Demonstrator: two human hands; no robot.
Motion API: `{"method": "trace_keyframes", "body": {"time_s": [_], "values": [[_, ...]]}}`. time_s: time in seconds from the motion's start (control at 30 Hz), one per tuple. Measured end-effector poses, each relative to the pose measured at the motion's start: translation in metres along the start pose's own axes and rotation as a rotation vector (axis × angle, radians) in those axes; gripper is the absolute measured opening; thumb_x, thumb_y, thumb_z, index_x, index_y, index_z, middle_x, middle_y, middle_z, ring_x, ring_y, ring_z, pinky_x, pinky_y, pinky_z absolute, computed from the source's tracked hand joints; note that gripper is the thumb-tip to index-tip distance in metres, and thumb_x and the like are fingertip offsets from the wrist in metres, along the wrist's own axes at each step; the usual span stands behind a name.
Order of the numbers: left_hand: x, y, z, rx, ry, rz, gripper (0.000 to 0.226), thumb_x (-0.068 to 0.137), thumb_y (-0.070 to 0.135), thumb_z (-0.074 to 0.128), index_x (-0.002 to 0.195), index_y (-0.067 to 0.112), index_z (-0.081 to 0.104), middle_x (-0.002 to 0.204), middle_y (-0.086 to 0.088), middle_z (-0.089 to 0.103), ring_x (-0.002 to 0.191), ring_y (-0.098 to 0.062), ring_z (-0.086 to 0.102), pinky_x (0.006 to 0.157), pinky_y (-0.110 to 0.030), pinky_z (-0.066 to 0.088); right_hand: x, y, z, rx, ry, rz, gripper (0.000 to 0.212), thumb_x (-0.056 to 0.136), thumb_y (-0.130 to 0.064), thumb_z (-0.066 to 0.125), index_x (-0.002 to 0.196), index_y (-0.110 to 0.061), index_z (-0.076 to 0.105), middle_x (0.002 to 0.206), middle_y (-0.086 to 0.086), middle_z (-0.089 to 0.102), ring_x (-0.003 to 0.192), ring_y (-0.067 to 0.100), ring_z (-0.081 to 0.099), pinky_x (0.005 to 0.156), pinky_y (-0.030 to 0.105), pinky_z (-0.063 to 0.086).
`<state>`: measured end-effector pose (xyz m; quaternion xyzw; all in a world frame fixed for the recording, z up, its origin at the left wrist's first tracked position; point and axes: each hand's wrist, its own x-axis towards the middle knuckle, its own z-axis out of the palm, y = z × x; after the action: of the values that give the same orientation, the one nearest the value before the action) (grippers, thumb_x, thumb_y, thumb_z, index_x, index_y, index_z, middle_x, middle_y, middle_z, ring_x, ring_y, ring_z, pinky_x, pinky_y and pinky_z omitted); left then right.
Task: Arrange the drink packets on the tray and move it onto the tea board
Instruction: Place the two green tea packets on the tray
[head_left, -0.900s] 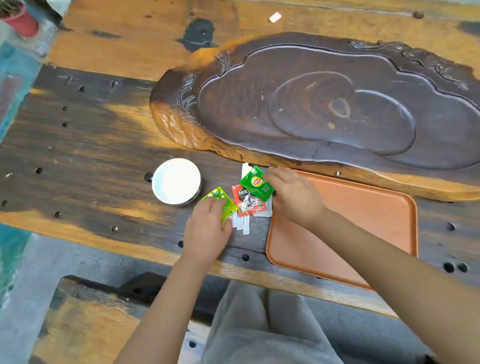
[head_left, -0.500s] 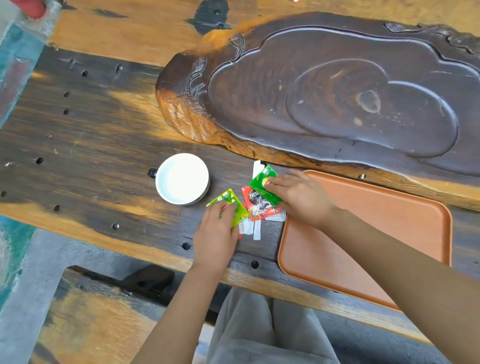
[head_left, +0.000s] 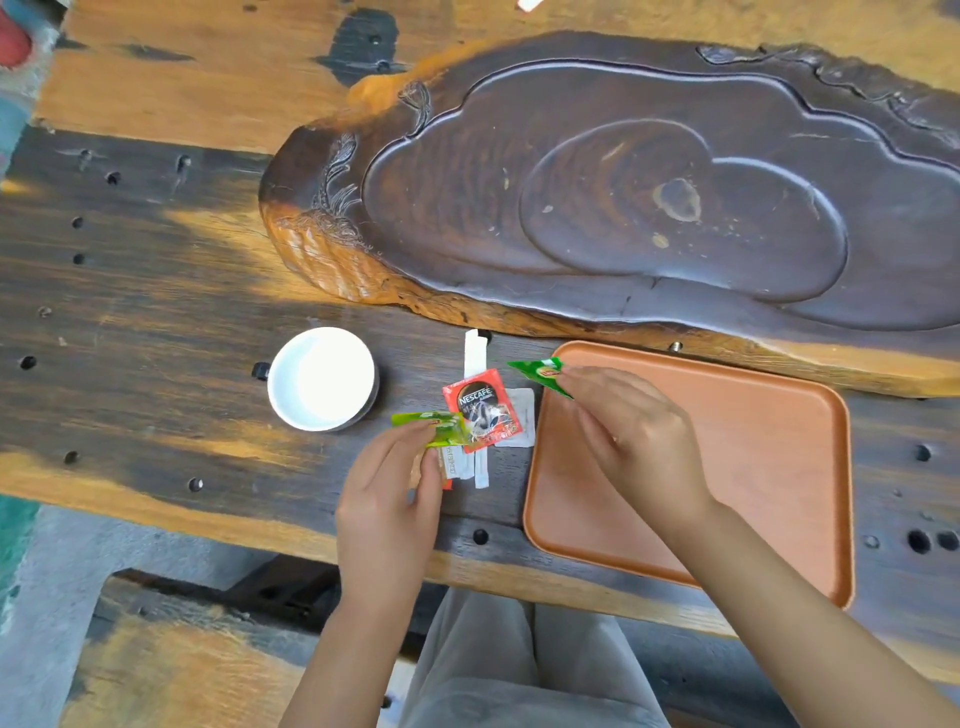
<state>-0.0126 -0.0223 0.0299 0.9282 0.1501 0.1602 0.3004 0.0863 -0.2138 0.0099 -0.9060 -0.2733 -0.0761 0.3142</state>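
My right hand (head_left: 636, 441) pinches a dark green drink packet (head_left: 537, 371) over the left rim of the orange tray (head_left: 769, 467). A light green packet (head_left: 431, 426) is gripped by my left hand (head_left: 395, 499), just left of the pile. On the table between my hands lie a red Nescafe packet (head_left: 480, 408), a white square packet (head_left: 519, 418) and white stick packets (head_left: 474, 353), partly overlapping. The carved dark wooden tea board (head_left: 623, 208) stretches behind the tray. Nothing lies on the tray.
A white cup (head_left: 323, 378) stands left of the packets. The table (head_left: 130, 312) is dark plank wood with bolt holes, and its front edge runs just below my hands. A red pot (head_left: 13, 41) sits at the far left corner.
My right hand has lifted the dark green packet off the pile and carried it right, over the tray's left rim. The left hand has picked up the light green packet.
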Motion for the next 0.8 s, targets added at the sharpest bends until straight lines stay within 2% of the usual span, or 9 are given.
{"method": "trace_keyframes", "body": {"time_s": [0.07,0.13,0.23,0.33,0.43,0.5,0.63,0.73,0.8], "values": [[0.001,0.016,0.014,-0.073,0.006,0.067,0.021,0.084,0.009,0.052,0.094,0.001,0.069,0.098,-0.007,0.068,0.099,-0.011,0.057,0.095,-0.016,0.040,-0.020,0.013,-0.013,-0.085,0.025,0.062,0.024,0.082,0.001,0.062,0.103,-0.007,0.071,0.104,0.006,0.072,0.097,0.022,0.066,0.092,0.027,0.048],[0.002,0.028,0.038,-0.128,-0.069,0.134,0.020,0.084,0.008,0.053,0.095,0.002,0.069,0.101,-0.007,0.068,0.102,-0.009,0.055,0.097,-0.015,0.038,-0.038,0.028,-0.019,-0.177,0.027,0.146,0.027,0.079,0.005,0.063,0.102,-0.007,0.071,0.105,0.006,0.072,0.097,0.023,0.066,0.090,0.030,0.049],[-0.001,0.036,0.079,-0.157,-0.220,0.211,0.020,0.084,0.008,0.052,0.095,0.004,0.069,0.102,-0.009,0.069,0.103,-0.011,0.055,0.096,-0.017,0.039,-0.057,0.042,-0.017,-0.295,-0.010,0.200,0.024,0.080,0.000,0.060,0.099,-0.008,0.072,0.103,0.005,0.072,0.094,0.023,0.067,0.087,0.025,0.044],[-0.004,0.033,0.107,-0.114,-0.367,0.296,0.022,0.081,0.007,0.050,0.094,0.003,0.068,0.101,-0.010,0.069,0.102,-0.014,0.054,0.089,-0.027,0.045,-0.068,0.045,-0.008,-0.305,-0.056,0.168,0.021,0.081,-0.008,0.056,0.093,-0.007,0.073,0.096,0.005,0.074,0.086,0.025,0.068,0.080,0.025,0.045],[-0.007,0.026,0.113,0.002,-0.477,0.338,0.027,0.076,0.019,0.053,0.094,0.006,0.068,0.104,-0.009,0.067,0.104,-0.016,0.051,0.087,-0.033,0.044,-0.079,0.046,0.002,-0.306,-0.145,0.206,0.024,0.081,-0.019,0.052,0.089,-0.009,0.072,0.096,0.005,0.073,0.090,0.024,0.062,0.073,0.032,0.053],[-0.009,0.026,0.109,0.067,-0.526,0.351,0.034,0.075,0.028,0.054,0.098,0.008,0.068,0.110,-0.009,0.065,0.109,-0.017,0.047,0.091,-0.033,0.036,-0.084,0.046,0.005,-0.284,-0.172,0.263,0.022,0.079,-0.020,0.055,0.088,-0.009,0.071,0.103,0.007,0.070,0.098,0.022,0.054,0.069,0.033,0.056],[-0.013,0.029,0.103,0.154,-0.648,0.419,0.047,0.079,0.037,0.048,0.119,0.014,0.059,0.133,-0.010,0.053,0.125,-0.021,0.038,0.108,-0.035,0.024,-0.088,0.047,0.004,-0.261,-0.181,0.296,0.031,0.078,-0.011,0.057,0.106,-0.007,0.068,0.121,0.013,0.062,0.112,0.026,0.048,0.085,0.036,0.050],[-0.014,0.036,0.108,0.204,-0.716,0.440,0.051,0.081,0.039,0.044,0.126,0.018,0.053,0.144,-0.011,0.041,0.133,-0.025,0.035,0.104,-0.038,0.031,-0.091,0.048,0.003,-0.256,-0.228,0.315,0.034,0.078,-0.012,0.053,0.109,-0.008,0.067,0.124,0.014,0.060,0.114,0.028,0.051,0.088,0.036,0.051],[-0.013,0.038,0.113,0.189,-0.775,0.396,0.049,0.084,0.034,0.048,0.131,0.017,0.049,0.150,-0.011,0.030,0.138,-0.025,0.026,0.102,-0.040,0.035,-0.093,0.049,0.002,-0.262,-0.262,0.330,0.035,0.078,-0.014,0.051,0.109,-0.008,0.067,0.124,0.014,0.061,0.114,0.029,0.052,0.088,0.036,0.051]]}}
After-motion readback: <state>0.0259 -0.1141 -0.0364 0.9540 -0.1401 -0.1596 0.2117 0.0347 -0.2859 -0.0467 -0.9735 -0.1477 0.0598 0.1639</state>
